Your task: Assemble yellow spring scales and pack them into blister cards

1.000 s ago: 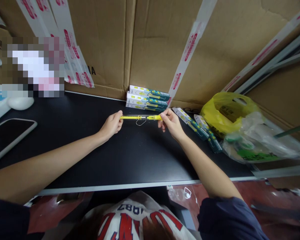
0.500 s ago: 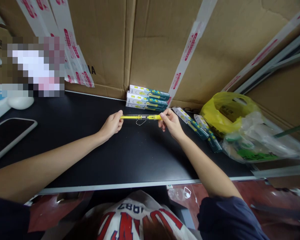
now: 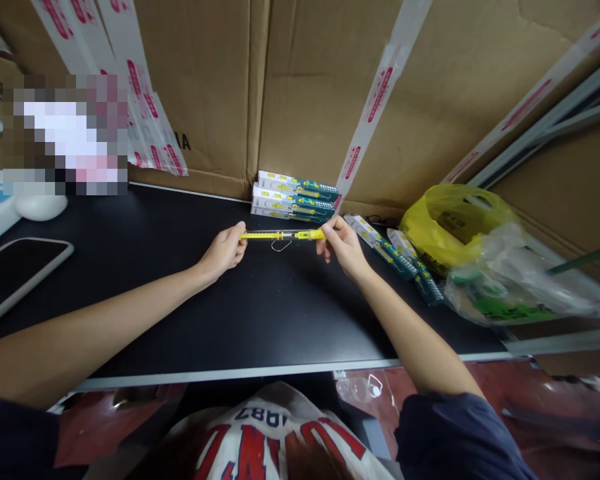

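A slim spring scale, with a clear tube and yellow parts, lies crosswise between my hands above the black tabletop. My left hand is closed on its left end, thumb and fingers pinched together. At the other end, my right hand pinches the yellow cap between thumb and fingers. Just below the tube shows a thin bent wire hook; whether it joins the scale I cannot tell. Behind my hands sits a stack of printed boxes picturing similar scales. Two more such boxes, a nearer box and another box, lie slanted right of my right hand.
A yellow plastic bag and a clear plastic bag occupy the right side. At left lie a phone-like device and a white rounded object. Taped cardboard rises along the back of the black table.
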Demonstrator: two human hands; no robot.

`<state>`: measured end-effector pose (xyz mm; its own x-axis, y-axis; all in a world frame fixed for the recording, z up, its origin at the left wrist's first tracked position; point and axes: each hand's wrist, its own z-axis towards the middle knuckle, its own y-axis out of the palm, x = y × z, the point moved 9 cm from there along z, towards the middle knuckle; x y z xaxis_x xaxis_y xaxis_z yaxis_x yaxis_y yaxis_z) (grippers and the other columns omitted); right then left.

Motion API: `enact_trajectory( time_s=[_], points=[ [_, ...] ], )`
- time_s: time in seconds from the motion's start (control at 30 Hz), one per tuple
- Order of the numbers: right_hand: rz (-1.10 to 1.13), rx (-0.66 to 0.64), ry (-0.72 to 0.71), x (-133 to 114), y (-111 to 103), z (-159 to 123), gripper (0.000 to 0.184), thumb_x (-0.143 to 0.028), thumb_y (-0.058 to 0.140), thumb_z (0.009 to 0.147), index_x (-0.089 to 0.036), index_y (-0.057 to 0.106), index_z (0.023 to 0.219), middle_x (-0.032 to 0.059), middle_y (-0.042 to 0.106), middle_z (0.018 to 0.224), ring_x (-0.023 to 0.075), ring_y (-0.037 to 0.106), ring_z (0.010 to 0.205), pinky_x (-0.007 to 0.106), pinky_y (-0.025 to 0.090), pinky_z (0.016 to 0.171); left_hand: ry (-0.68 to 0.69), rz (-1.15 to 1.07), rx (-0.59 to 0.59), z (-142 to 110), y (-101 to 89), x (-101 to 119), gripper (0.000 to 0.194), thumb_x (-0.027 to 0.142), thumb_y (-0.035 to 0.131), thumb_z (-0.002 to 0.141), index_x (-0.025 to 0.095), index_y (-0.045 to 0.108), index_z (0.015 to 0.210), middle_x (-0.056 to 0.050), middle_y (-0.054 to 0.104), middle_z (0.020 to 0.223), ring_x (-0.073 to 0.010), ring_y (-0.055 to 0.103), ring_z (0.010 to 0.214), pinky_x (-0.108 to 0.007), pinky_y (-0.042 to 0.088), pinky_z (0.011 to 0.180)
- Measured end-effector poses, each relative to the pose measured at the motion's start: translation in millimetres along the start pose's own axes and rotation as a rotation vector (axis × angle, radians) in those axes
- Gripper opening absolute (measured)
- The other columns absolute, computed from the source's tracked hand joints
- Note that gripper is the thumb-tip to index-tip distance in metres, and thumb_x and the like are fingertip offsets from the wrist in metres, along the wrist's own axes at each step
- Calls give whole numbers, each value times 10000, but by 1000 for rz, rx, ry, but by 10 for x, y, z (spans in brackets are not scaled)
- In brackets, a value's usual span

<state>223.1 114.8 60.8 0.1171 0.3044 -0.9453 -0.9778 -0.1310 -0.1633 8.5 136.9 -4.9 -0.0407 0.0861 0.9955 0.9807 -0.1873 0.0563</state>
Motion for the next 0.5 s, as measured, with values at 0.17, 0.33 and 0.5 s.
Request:
enact_trajectory(
  time_s=[0.17,0.33,0.5],
  points=[
    [-19,10,11,6,-8,-3,335,-529,504,895,-196,496,860,-55,585,527,57,407,361,155,365,340,-4,-2,3,-8,1,4,361,382,341,954,204,362,641,93,264,457,-32,243,299,-163,177,298],
    [-15,33,11,1,-31,1,321,-516,512,894,-197,505,862,-54,586,524,59,413,360,155,373,343,-5,-15,12,18,-19,-13,365,382,340,956,204,360,638,93,265,457,-31,242,297,-164,169,297],
    [-2,29,9,-4,-14,-2,304,-484,586,858,-205,466,831,-64,582,517,58,410,356,155,374,342,0,-18,13,14,-23,1,365,384,343,954,204,361,637,94,262,456,-30,244,296,-163,174,295]
  ],
)
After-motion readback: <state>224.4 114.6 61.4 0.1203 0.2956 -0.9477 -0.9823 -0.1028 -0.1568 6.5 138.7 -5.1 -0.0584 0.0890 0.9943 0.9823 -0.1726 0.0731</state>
